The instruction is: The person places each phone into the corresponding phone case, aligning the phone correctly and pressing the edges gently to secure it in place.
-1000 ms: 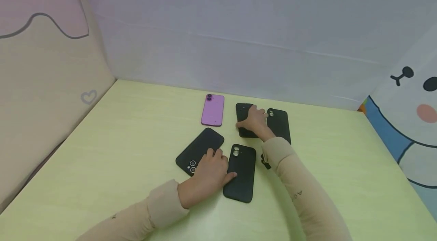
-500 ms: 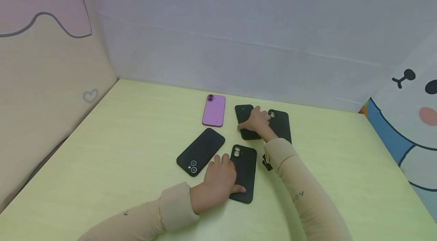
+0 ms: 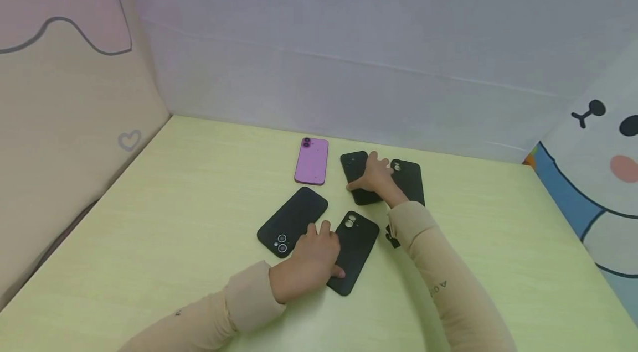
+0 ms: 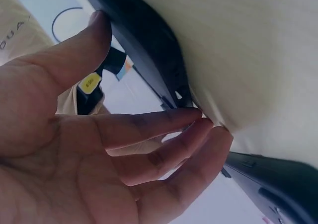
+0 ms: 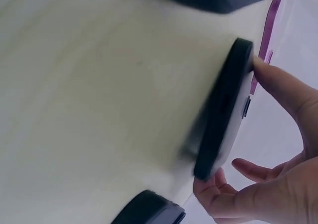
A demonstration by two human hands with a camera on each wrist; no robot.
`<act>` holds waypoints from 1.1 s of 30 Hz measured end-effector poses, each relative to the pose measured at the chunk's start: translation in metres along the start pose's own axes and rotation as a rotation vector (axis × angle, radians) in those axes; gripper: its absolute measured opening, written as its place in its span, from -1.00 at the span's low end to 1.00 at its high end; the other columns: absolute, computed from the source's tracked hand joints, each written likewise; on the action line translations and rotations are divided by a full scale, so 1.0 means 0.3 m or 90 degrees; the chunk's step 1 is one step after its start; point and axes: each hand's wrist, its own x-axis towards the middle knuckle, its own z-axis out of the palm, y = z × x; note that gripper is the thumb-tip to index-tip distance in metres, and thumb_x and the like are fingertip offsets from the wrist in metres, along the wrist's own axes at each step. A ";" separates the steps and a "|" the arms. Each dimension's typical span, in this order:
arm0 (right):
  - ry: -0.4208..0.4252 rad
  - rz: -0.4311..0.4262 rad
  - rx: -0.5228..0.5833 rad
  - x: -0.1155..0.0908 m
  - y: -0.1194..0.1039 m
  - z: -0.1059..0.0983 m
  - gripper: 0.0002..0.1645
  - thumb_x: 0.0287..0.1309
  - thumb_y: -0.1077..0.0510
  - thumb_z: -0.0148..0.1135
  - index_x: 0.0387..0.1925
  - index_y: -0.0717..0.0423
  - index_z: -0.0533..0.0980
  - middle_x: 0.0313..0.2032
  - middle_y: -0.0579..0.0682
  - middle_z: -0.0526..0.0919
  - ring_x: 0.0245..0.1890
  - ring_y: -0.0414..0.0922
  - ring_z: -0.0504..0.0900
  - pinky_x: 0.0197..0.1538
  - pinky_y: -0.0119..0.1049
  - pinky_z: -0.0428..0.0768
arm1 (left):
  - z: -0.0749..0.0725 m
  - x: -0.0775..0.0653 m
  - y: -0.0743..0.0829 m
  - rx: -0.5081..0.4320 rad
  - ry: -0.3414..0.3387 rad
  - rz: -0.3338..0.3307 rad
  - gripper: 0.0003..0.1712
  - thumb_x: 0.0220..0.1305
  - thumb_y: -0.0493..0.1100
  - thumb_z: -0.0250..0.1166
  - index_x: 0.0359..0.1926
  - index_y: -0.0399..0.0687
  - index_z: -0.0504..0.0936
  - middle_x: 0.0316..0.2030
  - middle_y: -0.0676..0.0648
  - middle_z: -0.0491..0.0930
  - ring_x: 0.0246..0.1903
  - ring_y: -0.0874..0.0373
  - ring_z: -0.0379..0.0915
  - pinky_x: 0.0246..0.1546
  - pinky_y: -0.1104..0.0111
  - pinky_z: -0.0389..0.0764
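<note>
In the head view, my left hand (image 3: pixel 314 255) rests at the left side of a black phone case (image 3: pixel 360 244) with two pale camera openings. Its thumb touches the case's face, and the other fingertips lie along its edge near the table in the left wrist view. Farther back, my right hand (image 3: pixel 375 175) grips a black phone (image 3: pixel 354 172) across its width. In the right wrist view the phone (image 5: pixel 223 110) is edge-on between thumb and fingers. Part of that phone is hidden under the hand. Just right of it lies another black phone case (image 3: pixel 408 180), partly behind the sleeve.
A pink phone (image 3: pixel 311 161) lies near the back wall (image 3: pixel 279 75). Left of centre, a black phone (image 3: pixel 289 219) with silver-ringed lenses lies at a slant. A small black object (image 3: pixel 392 238) shows beside the right sleeve. Printed panels stand at both sides of the pale yellow table (image 3: pixel 199 202).
My left hand moved from the slanted phone onto the case, then slightly back left. The case turned, its camera end going right. The phone under my right hand tilted slightly, its top going left.
</note>
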 end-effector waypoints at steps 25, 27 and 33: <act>0.050 -0.011 0.099 -0.022 0.016 -0.013 -0.04 -0.11 0.04 0.42 0.20 0.33 0.09 0.10 0.35 0.35 0.12 0.28 0.33 0.12 0.07 0.37 | 0.021 0.002 0.042 -0.023 -0.008 -0.048 0.04 -0.48 0.46 0.42 -0.10 -0.27 0.50 -0.23 -0.10 0.29 -0.18 0.00 0.25 -0.25 0.17 0.46; 0.061 -0.010 0.118 -0.022 0.019 -0.012 -0.08 -0.09 0.08 0.41 0.18 0.35 0.10 0.08 0.36 0.36 0.12 0.26 0.33 0.11 0.04 0.39 | 0.020 0.005 0.040 -0.041 -0.016 -0.052 0.06 -0.50 0.44 0.44 -0.09 -0.29 0.47 -0.24 -0.11 0.27 -0.18 -0.01 0.24 -0.24 0.17 0.45; 0.074 -0.012 0.175 -0.016 0.034 -0.009 -0.23 0.01 0.18 0.31 0.16 0.44 0.18 0.12 0.36 0.33 0.16 0.24 0.30 0.17 -0.02 0.35 | 0.016 0.005 0.034 -0.081 -0.007 -0.045 0.06 -0.56 0.40 0.49 -0.16 -0.31 0.41 -0.30 -0.14 0.33 -0.30 0.02 0.30 -0.36 0.23 0.45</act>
